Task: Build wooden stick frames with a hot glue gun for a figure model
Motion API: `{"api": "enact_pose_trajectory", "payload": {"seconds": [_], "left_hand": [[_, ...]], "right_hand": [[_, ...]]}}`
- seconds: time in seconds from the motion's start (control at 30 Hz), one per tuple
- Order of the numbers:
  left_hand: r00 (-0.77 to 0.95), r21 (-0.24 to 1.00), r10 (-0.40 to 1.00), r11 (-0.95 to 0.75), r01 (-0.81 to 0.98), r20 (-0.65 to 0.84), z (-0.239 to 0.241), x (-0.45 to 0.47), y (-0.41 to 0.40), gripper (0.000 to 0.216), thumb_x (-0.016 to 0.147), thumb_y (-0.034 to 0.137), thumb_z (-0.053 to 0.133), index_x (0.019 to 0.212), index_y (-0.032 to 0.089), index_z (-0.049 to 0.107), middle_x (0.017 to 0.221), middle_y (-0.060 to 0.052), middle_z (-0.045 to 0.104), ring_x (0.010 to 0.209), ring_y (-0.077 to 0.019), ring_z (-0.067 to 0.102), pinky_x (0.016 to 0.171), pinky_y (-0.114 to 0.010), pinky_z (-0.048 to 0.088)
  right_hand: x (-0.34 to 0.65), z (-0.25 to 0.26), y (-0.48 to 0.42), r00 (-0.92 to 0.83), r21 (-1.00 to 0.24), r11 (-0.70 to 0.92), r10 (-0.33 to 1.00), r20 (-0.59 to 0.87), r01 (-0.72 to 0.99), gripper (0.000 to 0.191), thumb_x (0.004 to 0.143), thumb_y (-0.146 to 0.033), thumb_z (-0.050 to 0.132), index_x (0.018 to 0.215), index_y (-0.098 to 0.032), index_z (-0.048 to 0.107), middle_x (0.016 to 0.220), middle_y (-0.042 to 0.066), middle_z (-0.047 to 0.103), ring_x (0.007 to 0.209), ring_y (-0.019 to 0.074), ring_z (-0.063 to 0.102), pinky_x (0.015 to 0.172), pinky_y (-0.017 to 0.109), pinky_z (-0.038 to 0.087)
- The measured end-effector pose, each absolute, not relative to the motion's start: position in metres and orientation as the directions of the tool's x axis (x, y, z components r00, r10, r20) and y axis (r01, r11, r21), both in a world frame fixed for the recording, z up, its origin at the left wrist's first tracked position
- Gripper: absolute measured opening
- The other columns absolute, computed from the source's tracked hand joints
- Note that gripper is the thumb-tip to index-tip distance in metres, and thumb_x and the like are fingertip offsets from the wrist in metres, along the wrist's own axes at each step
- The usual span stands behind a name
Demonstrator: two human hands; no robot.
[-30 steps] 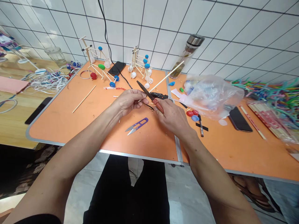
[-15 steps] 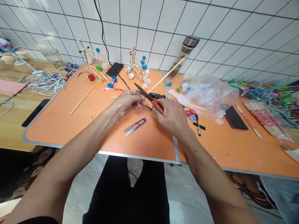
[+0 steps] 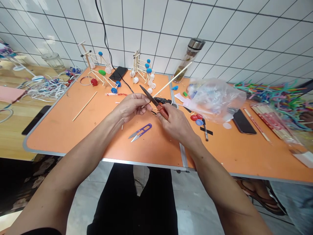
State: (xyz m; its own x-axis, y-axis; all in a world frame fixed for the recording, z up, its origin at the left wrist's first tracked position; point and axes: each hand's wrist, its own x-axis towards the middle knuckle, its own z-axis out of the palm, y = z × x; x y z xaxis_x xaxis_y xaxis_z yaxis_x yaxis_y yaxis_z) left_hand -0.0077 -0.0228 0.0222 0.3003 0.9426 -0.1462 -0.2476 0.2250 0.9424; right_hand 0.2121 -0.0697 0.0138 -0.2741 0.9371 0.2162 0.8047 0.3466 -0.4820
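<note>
My left hand (image 3: pixel 137 105) pinches the lower end of a thin wooden stick (image 3: pixel 172 80), which slants up to the right over the table. In my right hand (image 3: pixel 174 120) is a knife with a reddish-brown handle and a dark pointed blade (image 3: pixel 147 93). The blade lies across the stick close to my left fingertips, pointing up and left. Below both hands, purple thread snips (image 3: pixel 144 130) rest on the orange table (image 3: pixel 156 151). A black tool (image 3: pixel 162 101), partly hidden, lies behind my right hand.
Two stick-and-ball models (image 3: pixel 102 72) (image 3: pixel 143 70) stand near the tiled wall. A bottle (image 3: pixel 187 60) and a crumpled plastic bag (image 3: pixel 215 98) are right of them. Phones (image 3: pixel 244 122) (image 3: pixel 36 120), a loose stick (image 3: pixel 84 106), a pen (image 3: pixel 205 130) and pipe cleaners (image 3: pixel 271 93) lie around.
Both hands keep the same hold on the stick and knife, with barely any movement. The view has shifted slightly, and a person's hand now shows at the far right edge.
</note>
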Motion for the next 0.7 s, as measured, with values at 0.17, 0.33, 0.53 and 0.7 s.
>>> {"api": "enact_pose_trajectory", "payload": {"seconds": [0.17,0.33,0.53,0.7], "left_hand": [[0.280,0.929,0.938,0.276,-0.245,-0.205,0.028,-0.007,-0.024,0.018,0.097,0.015,0.073,0.080,0.017,0.066,0.073,-0.008,0.080,0.048,-0.0094,0.061,0.050,-0.019,0.049],[0.263,0.936,0.940,0.278,-0.218,-0.218,0.032,-0.010,-0.025,0.018,0.103,0.016,0.066,0.085,0.016,0.067,0.080,-0.009,0.083,0.054,-0.0107,0.067,0.054,-0.020,0.054],[0.298,0.971,0.939,0.215,-0.107,-0.175,0.027,-0.010,-0.029,0.017,0.092,0.016,0.086,0.085,0.014,0.070,0.078,-0.009,0.083,0.054,-0.0091,0.066,0.056,-0.019,0.055],[0.350,0.984,0.920,0.179,0.024,-0.176,0.021,0.001,-0.036,0.019,0.094,0.018,0.084,0.080,0.013,0.072,0.074,-0.010,0.082,0.049,-0.0091,0.064,0.050,-0.018,0.050]], "right_hand": [[0.213,0.012,-0.067,-0.265,-0.498,0.324,0.946,0.189,0.804,0.025,0.109,-0.044,0.051,0.116,-0.024,0.065,0.113,0.012,0.081,0.094,0.0315,0.071,0.073,0.039,0.042],[0.213,0.009,-0.065,-0.245,-0.493,0.297,0.955,0.169,0.818,0.027,0.108,-0.044,0.052,0.117,-0.024,0.067,0.114,0.013,0.081,0.096,0.0328,0.071,0.073,0.039,0.040],[0.211,0.011,-0.071,-0.231,-0.520,0.269,0.963,0.138,0.811,0.028,0.109,-0.047,0.053,0.116,-0.024,0.067,0.109,0.010,0.081,0.094,0.0320,0.072,0.076,0.039,0.045],[0.222,0.007,-0.090,-0.209,-0.551,0.201,0.977,0.050,0.810,0.032,0.111,-0.052,0.052,0.113,-0.024,0.068,0.108,0.010,0.083,0.094,0.0311,0.073,0.076,0.038,0.046]]}}
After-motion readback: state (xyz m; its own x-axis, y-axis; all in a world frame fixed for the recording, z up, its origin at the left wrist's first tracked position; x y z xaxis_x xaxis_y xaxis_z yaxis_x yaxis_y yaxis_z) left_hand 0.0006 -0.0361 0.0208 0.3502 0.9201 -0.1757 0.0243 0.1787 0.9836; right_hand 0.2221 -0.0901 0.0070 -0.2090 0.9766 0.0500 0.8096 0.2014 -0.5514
